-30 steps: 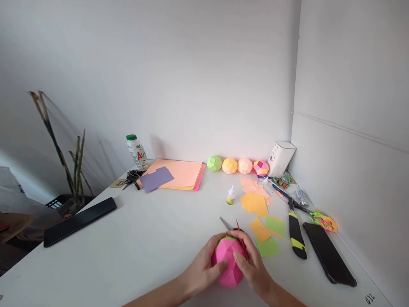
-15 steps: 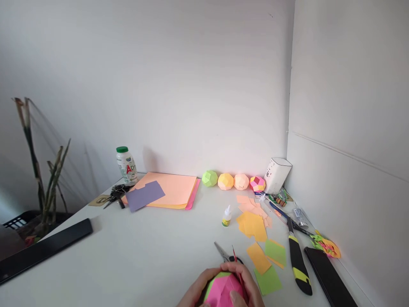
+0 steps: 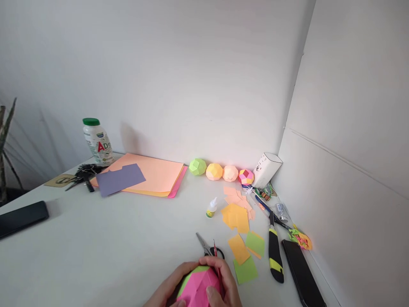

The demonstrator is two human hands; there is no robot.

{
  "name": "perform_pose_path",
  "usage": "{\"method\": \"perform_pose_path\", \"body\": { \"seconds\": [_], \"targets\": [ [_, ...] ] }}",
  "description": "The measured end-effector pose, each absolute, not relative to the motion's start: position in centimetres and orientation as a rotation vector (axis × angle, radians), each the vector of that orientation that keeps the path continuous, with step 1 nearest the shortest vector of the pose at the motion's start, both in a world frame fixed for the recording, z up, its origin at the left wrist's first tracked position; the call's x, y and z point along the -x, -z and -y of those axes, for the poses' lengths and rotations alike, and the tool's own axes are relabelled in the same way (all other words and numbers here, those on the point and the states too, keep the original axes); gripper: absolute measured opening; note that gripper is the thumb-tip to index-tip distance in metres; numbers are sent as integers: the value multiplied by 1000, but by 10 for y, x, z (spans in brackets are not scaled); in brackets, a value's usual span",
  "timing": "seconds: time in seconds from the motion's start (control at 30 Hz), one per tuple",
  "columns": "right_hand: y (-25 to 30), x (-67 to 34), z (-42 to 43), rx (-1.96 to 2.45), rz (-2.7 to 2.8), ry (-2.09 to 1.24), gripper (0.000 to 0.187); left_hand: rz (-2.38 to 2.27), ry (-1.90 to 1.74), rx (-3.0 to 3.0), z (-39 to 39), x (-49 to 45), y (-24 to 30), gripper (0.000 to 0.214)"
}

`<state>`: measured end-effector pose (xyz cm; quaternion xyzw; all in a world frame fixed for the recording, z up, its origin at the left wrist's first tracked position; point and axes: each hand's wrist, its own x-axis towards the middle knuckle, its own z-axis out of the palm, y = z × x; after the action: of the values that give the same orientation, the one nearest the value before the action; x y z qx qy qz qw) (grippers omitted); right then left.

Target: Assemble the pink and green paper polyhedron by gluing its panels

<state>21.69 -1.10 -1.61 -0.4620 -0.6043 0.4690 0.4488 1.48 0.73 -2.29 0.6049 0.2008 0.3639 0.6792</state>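
Observation:
Both of my hands are wrapped round a faceted paper ball [image 3: 198, 288], mostly pink with a green part along its upper left. My left hand [image 3: 172, 282] grips its left side, and my right hand [image 3: 227, 282] covers the right side with the thumb pressed on a pink face. A slim red tool with a pointed tip [image 3: 218, 269] also sits in my right hand, pointing away from me; its exact kind is unclear. Just beyond the fingers lie scissors [image 3: 204, 244], their handles partly behind the red tool. The ball's lower part is cut off by the frame's edge.
Orange paper pieces [image 3: 236, 216] and green squares [image 3: 245, 270] lie right of the hands. Farther right are a black-and-yellow-handled tool [image 3: 275, 260] and a phone [image 3: 302, 273]. A glue bottle [image 3: 211, 208] stands ahead. Small paper balls [image 3: 214, 171] line the wall beside paper sheets [image 3: 156, 170].
The head view has turned and tilted, so the table's things appear farther left. Both hands keep hold of the paper ball, with the red tool still in the right hand.

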Motion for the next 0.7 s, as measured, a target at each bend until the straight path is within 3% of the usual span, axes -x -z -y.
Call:
{"method": "perform_pose_path", "body": {
  "seconds": [0.7],
  "targets": [
    [-5,-220,12,1079,1625,-1125,36,-537,-816,-1513,-6,-17,16,49]
  ]
}}
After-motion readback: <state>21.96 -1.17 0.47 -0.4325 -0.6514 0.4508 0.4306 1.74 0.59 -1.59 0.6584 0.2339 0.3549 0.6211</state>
